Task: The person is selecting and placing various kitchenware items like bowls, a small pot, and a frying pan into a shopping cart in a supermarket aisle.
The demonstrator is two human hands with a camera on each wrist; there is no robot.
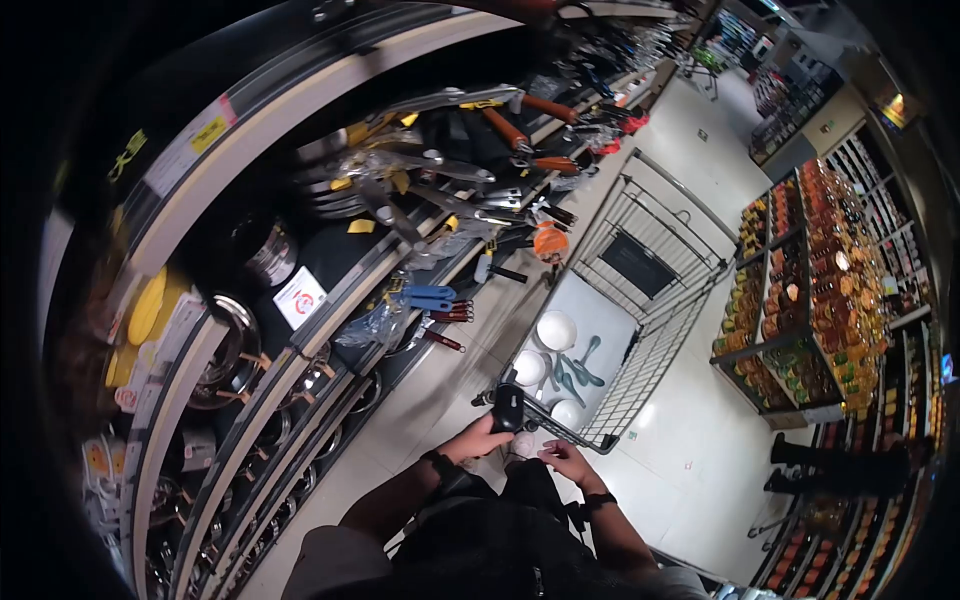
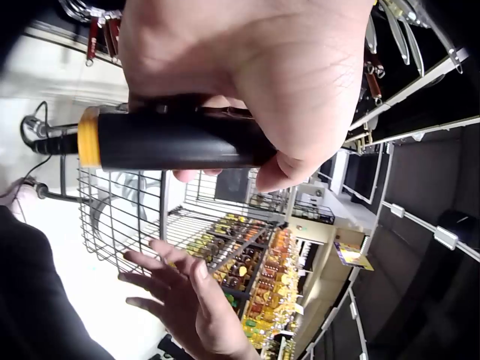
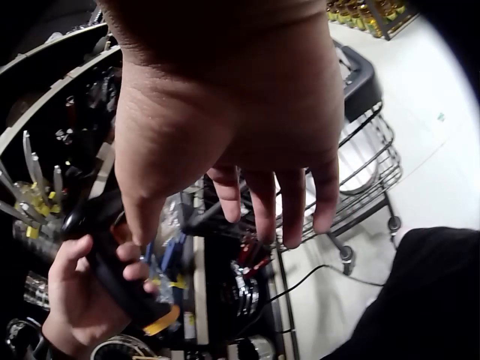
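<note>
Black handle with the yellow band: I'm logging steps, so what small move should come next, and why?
Probably bring the right hand onto the black handle: the left hand grips it alone, and the right hand is open, empty, close beside it.

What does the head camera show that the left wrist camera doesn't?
Only the head view shows the shelves of pans and the blue-handled tools. Only the left wrist view shows the yellow band on the black handle that the left hand grips. Both show the wire cart, the open right hand and the bottle shelves.
</note>
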